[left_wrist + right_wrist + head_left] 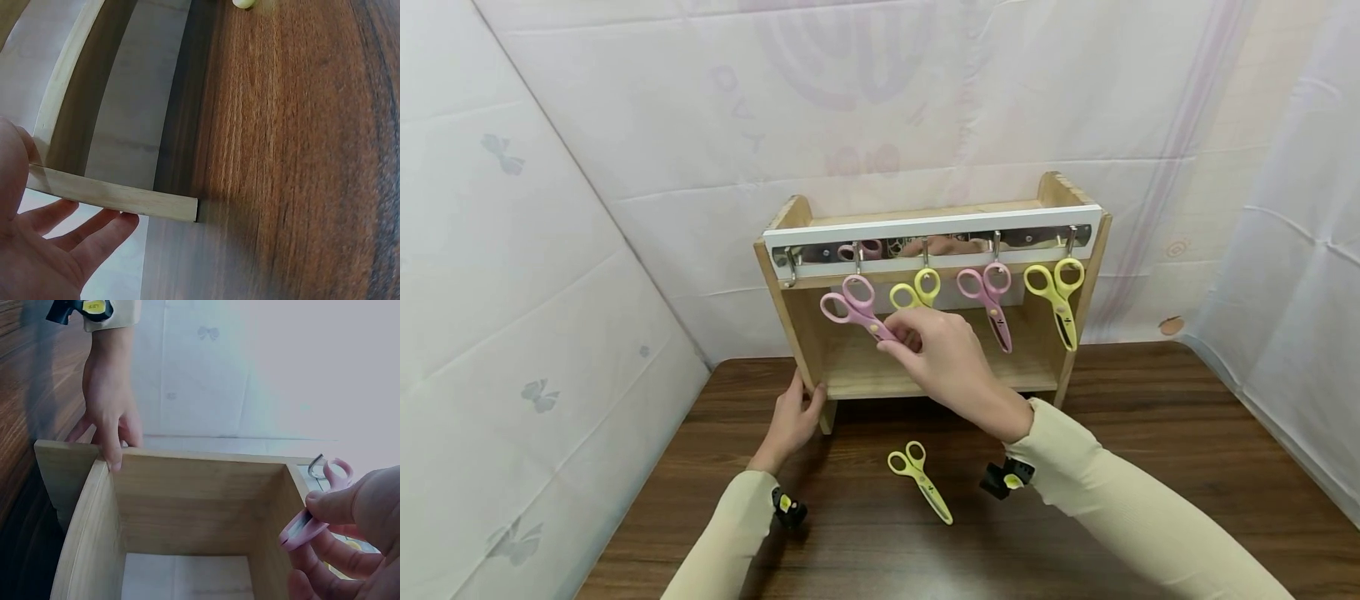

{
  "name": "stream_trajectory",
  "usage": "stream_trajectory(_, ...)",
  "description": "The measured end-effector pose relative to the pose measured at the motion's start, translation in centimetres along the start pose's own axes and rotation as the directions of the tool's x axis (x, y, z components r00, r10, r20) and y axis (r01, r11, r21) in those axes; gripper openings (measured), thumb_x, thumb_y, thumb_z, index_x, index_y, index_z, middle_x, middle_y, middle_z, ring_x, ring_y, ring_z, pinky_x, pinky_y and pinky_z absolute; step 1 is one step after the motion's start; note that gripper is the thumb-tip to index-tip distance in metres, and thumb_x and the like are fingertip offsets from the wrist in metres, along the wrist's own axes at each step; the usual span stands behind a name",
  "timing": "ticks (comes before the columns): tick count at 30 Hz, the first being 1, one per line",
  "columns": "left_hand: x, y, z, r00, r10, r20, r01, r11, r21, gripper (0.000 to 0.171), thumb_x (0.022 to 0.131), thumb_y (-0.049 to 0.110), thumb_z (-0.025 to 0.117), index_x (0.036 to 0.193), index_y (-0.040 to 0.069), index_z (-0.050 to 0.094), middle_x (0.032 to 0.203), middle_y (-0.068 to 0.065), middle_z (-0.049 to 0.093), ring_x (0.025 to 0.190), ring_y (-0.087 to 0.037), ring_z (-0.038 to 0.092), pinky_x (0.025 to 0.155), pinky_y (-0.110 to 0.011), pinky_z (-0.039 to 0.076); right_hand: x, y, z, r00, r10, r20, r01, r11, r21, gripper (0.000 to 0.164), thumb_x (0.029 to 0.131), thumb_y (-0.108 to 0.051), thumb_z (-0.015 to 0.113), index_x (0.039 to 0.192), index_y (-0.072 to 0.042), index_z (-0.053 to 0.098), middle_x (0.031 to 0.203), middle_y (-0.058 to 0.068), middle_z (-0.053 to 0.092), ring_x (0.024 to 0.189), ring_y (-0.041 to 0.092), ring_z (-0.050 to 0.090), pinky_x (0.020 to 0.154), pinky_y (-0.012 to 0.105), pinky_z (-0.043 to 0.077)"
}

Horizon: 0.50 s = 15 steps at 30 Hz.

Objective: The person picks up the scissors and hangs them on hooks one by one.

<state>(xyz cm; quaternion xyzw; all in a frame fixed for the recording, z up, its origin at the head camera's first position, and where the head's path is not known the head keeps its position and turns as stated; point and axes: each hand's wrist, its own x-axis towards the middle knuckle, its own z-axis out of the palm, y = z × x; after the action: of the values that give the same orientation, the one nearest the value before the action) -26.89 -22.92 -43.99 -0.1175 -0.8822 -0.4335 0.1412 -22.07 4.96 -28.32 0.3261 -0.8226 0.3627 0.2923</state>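
My right hand (943, 358) pinches a pair of pink scissors (857, 308) by the blades, its handle loops up at the second hook (857, 260) from the left. In the right wrist view, thumb and fingers are around the pink scissors (306, 528). My left hand (792, 417) grips the lower left side panel of a wooden shelf (790, 333), thumb in front and fingers behind, as the left wrist view of the hand (47, 250) also shows. Yellow scissors (927, 283), partly hidden by my right hand, pink scissors (992, 304) and yellow scissors (1060, 300) hang from hooks further right.
Another pair of yellow scissors (921, 483) lies on the dark wood table (850, 550) in front of the shelf. The leftmost hook (790, 267) on the white rail (932, 221) holds nothing. Patterned white cloth (700, 100) hangs behind and at the sides.
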Motion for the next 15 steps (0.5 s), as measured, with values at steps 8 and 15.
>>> stream_trajectory(8, 0.0, 0.0, 0.0, 1.000, 0.005, -0.005, -0.005, 1.000, 0.010, 0.048, 0.110, 0.020, 0.050, 0.153, 0.005, 0.037, 0.127, -0.026, 0.063, 0.113, -0.037, 0.066, 0.089, -0.052, 0.059, 0.4, -0.4, 0.9, 0.999, 0.041, 0.004, -0.041, 0.999, 0.002, 0.008, 0.089, -0.019, 0.083, 0.091, -0.015, 0.076, 0.078, -0.007, 0.069, 0.068, 0.004, 0.060, 0.063, 0.026, 0.051)
stream_trajectory(15, -0.1, 0.0, 0.0, 1.000, 0.001, 0.004, -0.001, 1.000, 0.004, 0.049, 0.110, 0.021, 0.049, 0.155, 0.007, 0.035, 0.131, -0.026, 0.062, 0.115, -0.038, 0.065, 0.090, -0.053, 0.058, 0.3, -0.3, 1.4, 0.997, 0.079, 0.000, -0.079, 0.997, 0.000, 0.007, 0.090, -0.020, 0.083, 0.092, -0.016, 0.077, 0.079, -0.008, 0.071, 0.067, 0.004, 0.062, 0.064, 0.027, 0.052)
